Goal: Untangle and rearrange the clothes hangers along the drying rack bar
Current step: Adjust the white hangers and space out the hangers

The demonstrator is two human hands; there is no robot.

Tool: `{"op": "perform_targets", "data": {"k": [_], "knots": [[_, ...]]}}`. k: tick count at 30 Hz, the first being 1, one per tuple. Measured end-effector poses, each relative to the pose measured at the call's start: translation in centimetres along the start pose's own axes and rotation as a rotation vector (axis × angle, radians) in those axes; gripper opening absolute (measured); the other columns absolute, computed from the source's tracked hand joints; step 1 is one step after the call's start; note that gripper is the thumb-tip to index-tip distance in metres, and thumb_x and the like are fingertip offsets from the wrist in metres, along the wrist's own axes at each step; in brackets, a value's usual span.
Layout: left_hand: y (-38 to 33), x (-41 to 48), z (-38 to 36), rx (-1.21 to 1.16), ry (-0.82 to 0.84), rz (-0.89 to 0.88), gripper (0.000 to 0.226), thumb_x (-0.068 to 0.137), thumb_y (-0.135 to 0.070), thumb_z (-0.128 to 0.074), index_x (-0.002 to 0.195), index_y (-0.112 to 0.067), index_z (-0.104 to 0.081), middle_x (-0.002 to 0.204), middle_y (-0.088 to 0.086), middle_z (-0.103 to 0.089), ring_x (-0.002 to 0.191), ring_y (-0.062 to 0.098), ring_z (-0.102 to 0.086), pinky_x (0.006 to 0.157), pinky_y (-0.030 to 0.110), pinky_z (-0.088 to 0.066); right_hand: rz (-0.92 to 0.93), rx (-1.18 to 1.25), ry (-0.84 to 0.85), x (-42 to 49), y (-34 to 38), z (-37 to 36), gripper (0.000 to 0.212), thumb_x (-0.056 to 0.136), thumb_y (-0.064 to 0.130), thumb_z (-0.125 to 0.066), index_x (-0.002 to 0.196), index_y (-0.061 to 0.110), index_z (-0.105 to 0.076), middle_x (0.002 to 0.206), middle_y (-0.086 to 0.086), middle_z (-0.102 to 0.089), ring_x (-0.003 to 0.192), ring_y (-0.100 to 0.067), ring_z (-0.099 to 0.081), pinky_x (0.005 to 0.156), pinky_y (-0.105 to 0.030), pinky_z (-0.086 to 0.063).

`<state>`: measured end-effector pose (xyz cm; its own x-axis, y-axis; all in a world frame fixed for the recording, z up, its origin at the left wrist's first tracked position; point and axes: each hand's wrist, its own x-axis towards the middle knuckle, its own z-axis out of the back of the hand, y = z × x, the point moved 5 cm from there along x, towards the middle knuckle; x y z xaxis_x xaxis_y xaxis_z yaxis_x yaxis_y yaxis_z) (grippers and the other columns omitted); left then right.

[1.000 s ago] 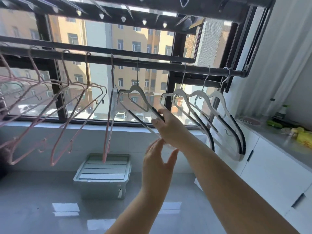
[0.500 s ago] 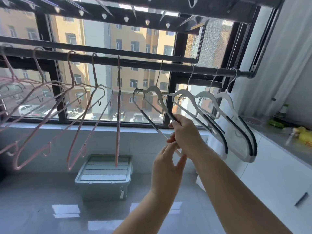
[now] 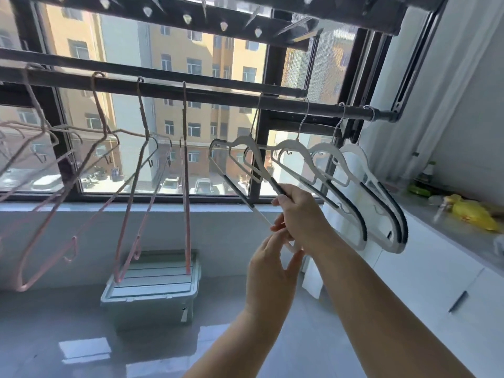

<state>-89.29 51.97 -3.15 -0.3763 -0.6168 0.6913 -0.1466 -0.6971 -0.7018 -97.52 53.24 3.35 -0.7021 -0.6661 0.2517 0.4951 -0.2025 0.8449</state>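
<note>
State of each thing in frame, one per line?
Right hand: grips leftmost white hanger
Left hand: touches that hanger's lower end, grip unclear
Leftmost white hanger: hooked on bar, tilted
Other white hangers: hanging, bunched near bar's right end
Pink hangers: hanging, spread apart
Storage box: lid on
</note>
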Motion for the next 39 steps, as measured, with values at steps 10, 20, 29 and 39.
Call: {"op": "perform_targets", "data": {"k": [10,20,29,39], "knots": [[-2.3,1.1,9.2,0.212,-0.209,-0.183,0.045,0.079,-0.027,-0.061,0.122,-0.021,-0.047,0.117,-0.016,-0.046,0.111,-0.002,-0.04,0.1,0.003,-0.024,0.484,-0.339,-0.226,-2.2,6.7,-0.6,0.041,0.092,0.026,-0.05,0.131,0.016,-0.043,0.13,-0.002,-0.049,0.115,-0.009,-0.043,0.086,-0.006,-0.031],[2.6,-0.1,14.1,0.226,-0.054,0.164,0.057,0.08,-0.04,-0.055,0.132,-0.032,-0.034,0.124,-0.008,-0.056,0.105,0.005,-0.059,0.088,0.019,-0.048,0.117,0.118,0.273,-1.6,6.5,-12.5,0.031,0.096,0.024,-0.041,0.123,0.01,-0.047,0.086,0.001,-0.054,0.084,-0.017,-0.053,0.074,-0.029,-0.044],[2.8,-0.5,13.2,0.163,-0.074,0.002,0.059,0.072,-0.04,-0.059,0.126,-0.04,-0.038,0.105,-0.01,-0.065,0.083,-0.03,-0.049,0.077,0.002,-0.044,0.191,0.287,0.015,-1.4,6.2,-11.6,0.022,0.096,0.011,-0.036,0.098,0.016,-0.058,0.056,0.003,-0.04,0.052,-0.011,-0.038,0.051,-0.024,-0.032],[3.2,-1.0,11.9,0.136,0.018,-0.022,0.067,0.072,-0.016,-0.074,0.13,-0.032,-0.044,0.119,-0.018,-0.054,0.088,-0.029,-0.048,0.081,0.0,-0.041,0.166,0.194,0.024,-1.3,5.9,-10.2,0.022,0.097,0.013,-0.035,0.098,0.013,-0.057,0.056,0.005,-0.041,0.048,-0.007,-0.037,0.049,-0.02,-0.03]]}}
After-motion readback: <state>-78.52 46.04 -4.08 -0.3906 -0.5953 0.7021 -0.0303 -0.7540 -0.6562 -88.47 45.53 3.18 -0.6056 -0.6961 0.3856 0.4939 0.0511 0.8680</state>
